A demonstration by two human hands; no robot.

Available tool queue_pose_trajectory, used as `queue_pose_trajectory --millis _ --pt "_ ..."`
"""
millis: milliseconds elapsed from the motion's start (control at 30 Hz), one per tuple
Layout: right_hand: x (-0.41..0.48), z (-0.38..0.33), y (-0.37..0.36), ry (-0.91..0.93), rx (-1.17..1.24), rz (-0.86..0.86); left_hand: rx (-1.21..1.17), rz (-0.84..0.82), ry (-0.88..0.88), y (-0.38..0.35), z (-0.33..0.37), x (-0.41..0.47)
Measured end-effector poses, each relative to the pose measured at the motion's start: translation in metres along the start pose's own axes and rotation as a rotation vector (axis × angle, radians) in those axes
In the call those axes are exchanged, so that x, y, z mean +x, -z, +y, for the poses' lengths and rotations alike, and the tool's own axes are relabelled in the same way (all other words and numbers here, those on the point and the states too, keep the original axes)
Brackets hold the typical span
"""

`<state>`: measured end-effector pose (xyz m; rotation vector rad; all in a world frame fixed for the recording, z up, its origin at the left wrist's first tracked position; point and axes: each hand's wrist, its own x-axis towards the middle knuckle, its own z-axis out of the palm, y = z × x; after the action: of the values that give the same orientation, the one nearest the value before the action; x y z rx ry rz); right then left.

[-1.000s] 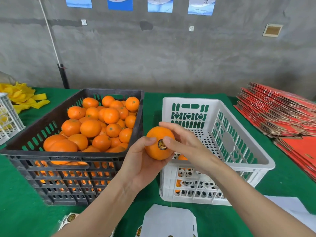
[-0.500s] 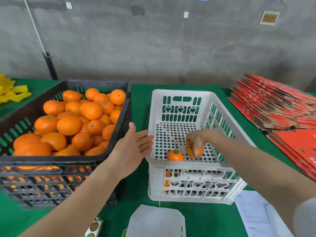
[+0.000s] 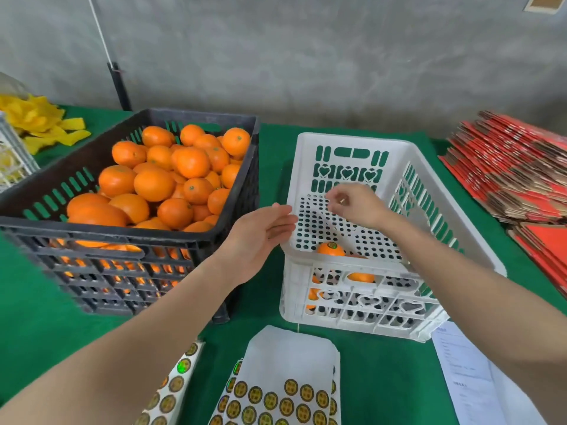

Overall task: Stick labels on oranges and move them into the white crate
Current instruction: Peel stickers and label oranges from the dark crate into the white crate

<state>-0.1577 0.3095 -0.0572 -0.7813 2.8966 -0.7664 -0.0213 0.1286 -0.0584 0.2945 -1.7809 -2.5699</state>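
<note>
Two oranges [image 3: 330, 250] sit below the empty, loosely curled right grip [image 3: 352, 205] over the white crate [image 3: 349, 139]. Left grip [image 3: 260, 237], straight-fingered, flanks its rim.

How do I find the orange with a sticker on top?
Find the white crate right of the dark crate full of oranges. Low inside it, by the near wall, sits the stickered orange. Its round sticker shows on top; its neighbour mostly hides behind the rim.

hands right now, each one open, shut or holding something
Left hand: open, fingers straight, holding nothing.
Right hand: open, fingers loosely curled above the white crate, nothing seen in its grip.
</note>
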Motion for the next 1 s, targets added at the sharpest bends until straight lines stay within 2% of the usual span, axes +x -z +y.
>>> queue_pose_trajectory --millis 67,133,167,233,333,400,467,533,667,733,800,900,1000 --pt "-0.030 -0.035 0.006 0.150 0.313 0.323 0.083 0.056 -0.124 0.009 -0.012 -0.016" --pt "-0.070 -0.065 0.001 0.359 0.518 0.434 0.251 0.110 -0.183 0.025 -0.034 -0.035" --pt "-0.089 -0.076 -0.007 0.448 0.510 0.417 0.340 0.119 -0.163 0.033 -0.047 -0.043" --pt "-0.119 -0.088 -0.032 0.506 0.390 0.258 0.562 0.095 -0.061 0.048 -0.073 -0.049" --pt "-0.136 -0.082 -0.076 0.345 0.235 -0.080 1.181 -0.017 0.251 0.066 -0.111 -0.042" --pt "-0.140 -0.069 -0.101 0.241 0.187 -0.192 1.470 -0.076 0.463 0.073 -0.131 -0.040" --pt "-0.145 -0.055 -0.118 0.159 0.171 -0.205 1.609 -0.063 0.519 0.077 -0.148 -0.039" --pt "-0.150 -0.044 -0.131 0.088 0.166 -0.219 1.659 -0.028 0.466 0.079 -0.160 -0.036" --pt "-0.164 -0.034 -0.145 0.014 0.184 -0.261 1.530 0.065 0.368 0.078 -0.163 -0.034" --pt "-0.168 -0.033 -0.150 -0.006 0.169 -0.271 1.387 0.111 0.295 0.079 -0.157 -0.037" --pt "-0.170 -0.033 -0.155 -0.011 0.178 -0.267 1.058 0.115 0.274 0.082 -0.147 -0.039" --pt "-0.171 -0.037 -0.161 0.012 0.225 -0.206 0.401 -0.017 0.429 0.088 -0.127 -0.043" --pt "-0.173 -0.046 -0.166 0.019 0.251 -0.107 0.172 -0.075 0.597 0.095 -0.116 -0.047"
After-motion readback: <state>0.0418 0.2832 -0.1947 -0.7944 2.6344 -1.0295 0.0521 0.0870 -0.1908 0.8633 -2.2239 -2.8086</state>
